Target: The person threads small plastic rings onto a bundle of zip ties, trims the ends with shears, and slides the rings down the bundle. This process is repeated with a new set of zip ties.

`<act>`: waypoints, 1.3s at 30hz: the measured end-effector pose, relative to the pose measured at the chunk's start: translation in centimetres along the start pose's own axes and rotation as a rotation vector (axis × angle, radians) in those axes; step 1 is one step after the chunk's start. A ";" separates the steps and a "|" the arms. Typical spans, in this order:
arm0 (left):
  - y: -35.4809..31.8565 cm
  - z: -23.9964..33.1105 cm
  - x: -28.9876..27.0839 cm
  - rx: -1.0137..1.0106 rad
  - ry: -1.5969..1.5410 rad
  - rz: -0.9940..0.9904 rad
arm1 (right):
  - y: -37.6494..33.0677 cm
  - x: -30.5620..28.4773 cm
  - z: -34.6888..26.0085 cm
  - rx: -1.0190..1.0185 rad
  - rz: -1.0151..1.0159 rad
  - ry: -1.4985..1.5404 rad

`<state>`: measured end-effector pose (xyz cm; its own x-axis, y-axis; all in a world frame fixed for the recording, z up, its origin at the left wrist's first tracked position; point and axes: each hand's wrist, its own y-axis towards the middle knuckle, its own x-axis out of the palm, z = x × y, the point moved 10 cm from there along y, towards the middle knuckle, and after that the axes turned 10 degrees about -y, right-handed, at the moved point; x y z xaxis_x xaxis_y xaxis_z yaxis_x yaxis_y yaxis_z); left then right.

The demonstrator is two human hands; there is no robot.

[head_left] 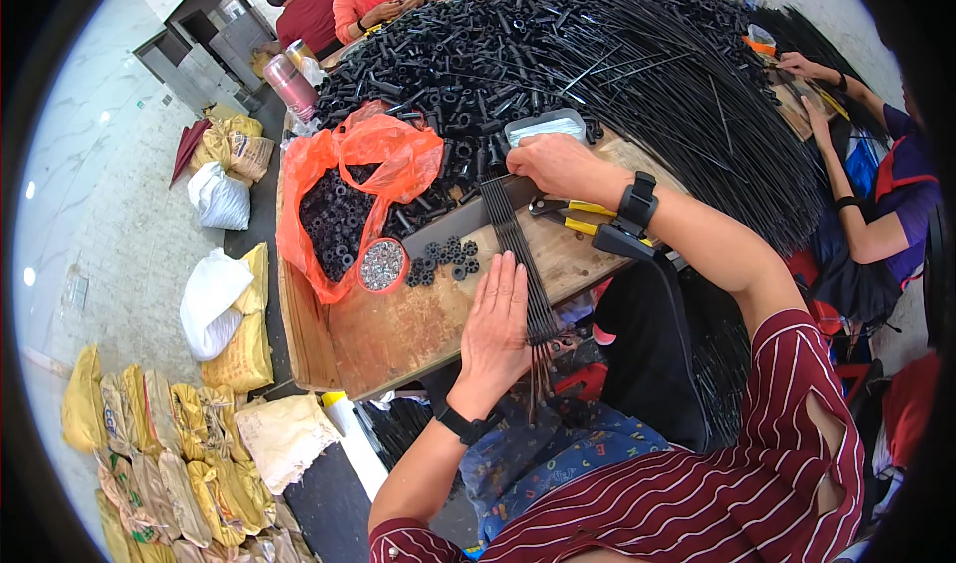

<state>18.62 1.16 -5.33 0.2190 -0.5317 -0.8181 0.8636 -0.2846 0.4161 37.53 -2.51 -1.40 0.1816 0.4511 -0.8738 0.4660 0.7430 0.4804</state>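
A row of thin black metal rods (520, 254) lies side by side across the wooden board (383, 324), the near ends hanging past its edge. My left hand (495, 319) rests flat along the left side of the rods, fingers stretched out. At their far end my right hand (568, 168) is closed in a pinch; what its fingertips hold is hidden. Just beyond it sits a small tray with pale blue contents (546, 128). Pliers with yellow handles (578, 223) lie right of the rods. Small black ribbed collars (460, 256) cluster on the left, beside a red tub of tiny metal parts (382, 265).
An orange plastic bag (398, 155) of black rings stands at the left. Black sleeves (468, 55) and long rods (677, 95) heap up behind. A pink flask (291, 87) stands at the far left. Co-workers (383, 5) sit around the table; another person's arms (846, 165) reach in at right.
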 end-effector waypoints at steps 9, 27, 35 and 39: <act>-0.1 0.2 0.0 0.025 -0.014 0.009 | 0.1 -0.3 -0.9 -0.004 0.053 0.090; -0.3 0.7 0.0 0.051 -0.030 -0.054 | 1.2 0.8 9.4 0.195 -0.181 -0.301; -0.6 0.9 -0.2 0.061 0.015 -0.028 | 0.7 -1.1 7.9 0.188 0.012 -0.239; 0.0 1.3 -0.7 0.031 0.003 -0.040 | 0.0 -2.2 7.5 0.188 0.069 -0.185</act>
<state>17.89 0.46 -4.21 0.1859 -0.5166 -0.8358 0.8574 -0.3301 0.3948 43.60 -7.17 0.01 0.3653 0.3865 -0.8469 0.5969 0.6008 0.5317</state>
